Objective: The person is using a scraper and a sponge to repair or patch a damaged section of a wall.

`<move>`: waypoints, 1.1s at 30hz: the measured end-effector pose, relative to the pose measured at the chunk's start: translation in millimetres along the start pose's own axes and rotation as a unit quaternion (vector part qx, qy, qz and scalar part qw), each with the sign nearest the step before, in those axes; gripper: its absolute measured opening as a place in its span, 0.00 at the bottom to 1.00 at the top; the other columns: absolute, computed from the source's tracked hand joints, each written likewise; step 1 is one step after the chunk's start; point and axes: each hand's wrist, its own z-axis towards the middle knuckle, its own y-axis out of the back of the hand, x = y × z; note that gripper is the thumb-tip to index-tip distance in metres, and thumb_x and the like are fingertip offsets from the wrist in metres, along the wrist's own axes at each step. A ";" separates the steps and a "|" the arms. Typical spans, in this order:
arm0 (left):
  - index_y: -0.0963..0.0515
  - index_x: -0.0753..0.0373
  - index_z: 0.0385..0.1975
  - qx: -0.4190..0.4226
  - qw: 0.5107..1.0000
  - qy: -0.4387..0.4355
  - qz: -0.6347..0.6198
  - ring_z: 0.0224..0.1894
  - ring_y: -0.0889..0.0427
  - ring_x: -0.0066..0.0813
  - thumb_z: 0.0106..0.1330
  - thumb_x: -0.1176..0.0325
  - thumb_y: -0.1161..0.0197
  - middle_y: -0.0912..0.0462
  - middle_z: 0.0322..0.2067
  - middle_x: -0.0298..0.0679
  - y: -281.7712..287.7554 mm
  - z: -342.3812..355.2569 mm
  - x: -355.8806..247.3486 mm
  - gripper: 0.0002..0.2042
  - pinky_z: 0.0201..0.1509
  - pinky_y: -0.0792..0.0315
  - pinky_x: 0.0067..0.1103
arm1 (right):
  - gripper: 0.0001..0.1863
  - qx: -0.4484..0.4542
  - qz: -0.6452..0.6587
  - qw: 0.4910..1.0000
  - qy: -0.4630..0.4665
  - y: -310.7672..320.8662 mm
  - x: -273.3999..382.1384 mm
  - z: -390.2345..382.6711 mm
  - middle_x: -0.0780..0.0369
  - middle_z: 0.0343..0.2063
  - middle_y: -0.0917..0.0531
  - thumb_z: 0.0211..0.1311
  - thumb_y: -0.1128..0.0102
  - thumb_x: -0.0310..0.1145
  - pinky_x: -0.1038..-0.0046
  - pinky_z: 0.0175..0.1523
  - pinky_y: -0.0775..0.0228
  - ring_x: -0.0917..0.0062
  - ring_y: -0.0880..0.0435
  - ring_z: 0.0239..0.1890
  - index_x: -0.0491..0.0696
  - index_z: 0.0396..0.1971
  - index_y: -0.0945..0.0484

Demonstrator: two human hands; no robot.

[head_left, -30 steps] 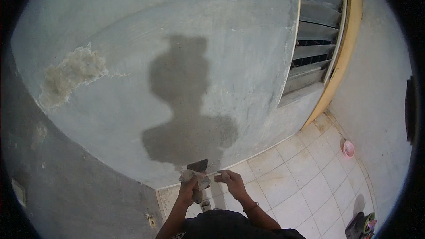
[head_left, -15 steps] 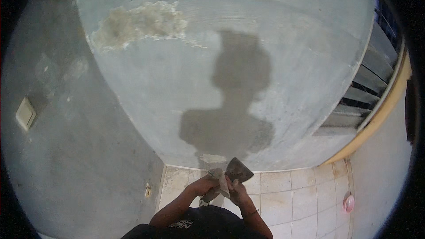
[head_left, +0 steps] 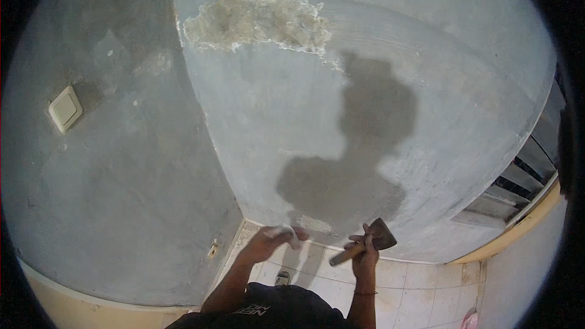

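Observation:
My left hand (head_left: 265,245), low in the middle of the head view, grips a small whitish crumpled piece (head_left: 286,232), blurred and too indistinct to name. To its right, my right hand (head_left: 364,250) holds a scraper (head_left: 382,235) with a dark wide blade and a wooden handle, its blade angled to the right. Both hands are in front of the grey wall (head_left: 463,97), which carries my shadow, a large flaked patch (head_left: 256,21) high up and a smaller pale patch (head_left: 314,224) near the hands.
A darker side wall (head_left: 122,189) on the left has a cream switch (head_left: 64,109). A louvred window (head_left: 518,180) with a yellow frame is at the right. Below are white floor tiles (head_left: 420,289), with part of a pink bowl (head_left: 469,320) at the lower right.
My hands have moved apart, the scraper now in the right one and the whitish piece in the left. The view has turned left, bringing more of the side wall in.

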 end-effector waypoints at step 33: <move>0.28 0.67 0.34 -0.496 0.634 -0.497 0.324 0.37 0.25 0.32 0.55 0.76 0.36 0.27 0.38 0.44 335.4 154.5 -211.2 0.10 0.40 0.29 0.25 | 0.39 0.137 -0.302 0.920 0.210 -258.0 -57.6 125.9 0.59 0.46 0.25 0.45 0.47 0.17 0.81 0.34 0.30 0.82 0.26 0.32 0.45 0.63 0.41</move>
